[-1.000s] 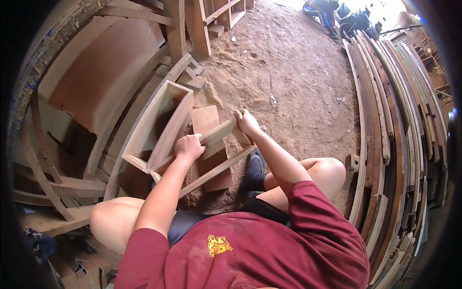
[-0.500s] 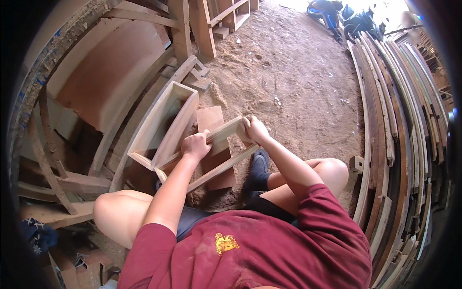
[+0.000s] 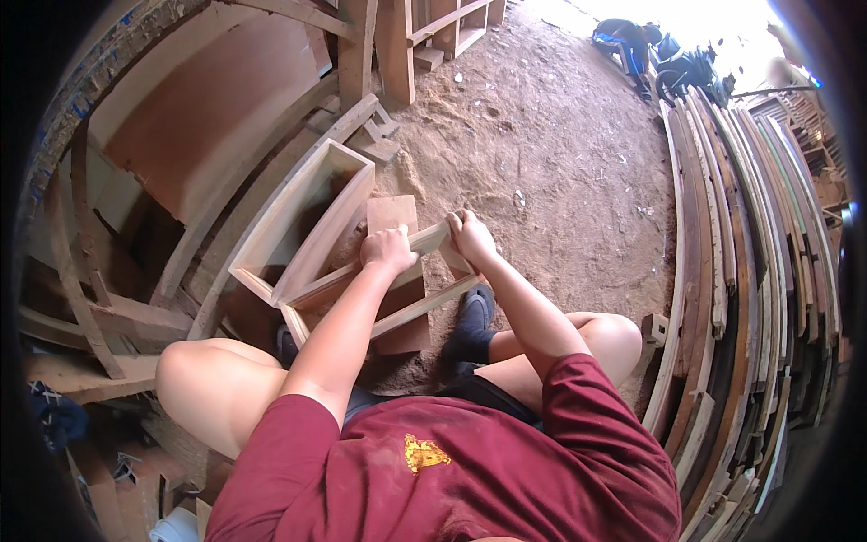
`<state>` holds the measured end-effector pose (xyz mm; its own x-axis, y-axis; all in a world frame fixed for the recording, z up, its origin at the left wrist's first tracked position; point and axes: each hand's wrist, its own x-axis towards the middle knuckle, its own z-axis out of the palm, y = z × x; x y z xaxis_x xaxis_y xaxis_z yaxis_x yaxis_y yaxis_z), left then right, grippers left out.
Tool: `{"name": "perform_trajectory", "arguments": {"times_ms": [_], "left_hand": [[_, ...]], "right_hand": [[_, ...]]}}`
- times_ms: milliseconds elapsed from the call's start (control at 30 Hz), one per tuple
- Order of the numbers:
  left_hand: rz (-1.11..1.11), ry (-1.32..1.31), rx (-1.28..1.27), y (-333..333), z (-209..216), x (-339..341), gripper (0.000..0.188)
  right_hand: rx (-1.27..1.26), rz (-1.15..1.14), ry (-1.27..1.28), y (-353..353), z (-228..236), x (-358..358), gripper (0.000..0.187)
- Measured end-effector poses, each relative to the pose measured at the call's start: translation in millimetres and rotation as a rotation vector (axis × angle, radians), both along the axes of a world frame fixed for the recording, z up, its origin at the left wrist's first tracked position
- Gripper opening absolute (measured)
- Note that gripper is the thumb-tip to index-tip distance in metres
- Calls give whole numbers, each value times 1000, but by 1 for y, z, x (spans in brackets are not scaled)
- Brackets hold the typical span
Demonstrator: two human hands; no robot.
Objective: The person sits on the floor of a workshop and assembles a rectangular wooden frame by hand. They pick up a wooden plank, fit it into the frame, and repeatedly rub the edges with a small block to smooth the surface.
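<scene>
Left hand (image 3: 390, 251) is clenching the far rail of a slim wooden frame (image 3: 427, 305), knuckles up; right hand (image 3: 472, 239) is grasping the right end of the same rail, close to the corner. From my remote view I am noting that both grips are sitting near each other on one half of the rail, and I am judging that this is giving firm control of the right end while the left end is going without a hand. The frame is lying aslant in front of the torso, its left end meeting the lower corner of a pale wooden box (image 3: 334, 230); I am not making out whether the two are joined or merely touching. The box is sitting to the left, hollow side showing, just beside a long beam (image 3: 350, 117) that may be backing it. A flat board (image 3: 393, 212) is crossing beneath the frame, perhaps keeping it off the sandy floor (image 3: 551, 181), though I am not seeing any contact. A dark shoe (image 3: 476, 316) is resting just beside the frame's right corner, possibly acting as a stop. The knees (image 3: 614, 339) are spreading wide, which I am reading as making room for the frame. Planks (image 3: 722, 271) are lying stacked on the right, well apart from both hands, presumably leaving the arms unhindered.
</scene>
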<state>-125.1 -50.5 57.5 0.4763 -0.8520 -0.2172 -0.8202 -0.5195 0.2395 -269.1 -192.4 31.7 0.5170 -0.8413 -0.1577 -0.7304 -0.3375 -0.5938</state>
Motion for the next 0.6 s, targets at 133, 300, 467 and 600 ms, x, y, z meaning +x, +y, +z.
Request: {"name": "perform_trajectory", "arguments": {"times_ms": [133, 300, 467, 600], "left_hand": [[-34, 6, -13, 8, -9, 5, 43], [-52, -42, -47, 6, -5, -1, 46], [-8, -110, -43, 1, -5, -1, 58], [9, -107, -15, 6, 0, -4, 61]], "right_hand": [[44, 80, 72, 29, 15, -32, 53], [45, 95, 46, 20, 10, -29, 58], [43, 61, 11, 3, 2, -1, 59], [98, 38, -5, 15, 0, -24, 56]]}}
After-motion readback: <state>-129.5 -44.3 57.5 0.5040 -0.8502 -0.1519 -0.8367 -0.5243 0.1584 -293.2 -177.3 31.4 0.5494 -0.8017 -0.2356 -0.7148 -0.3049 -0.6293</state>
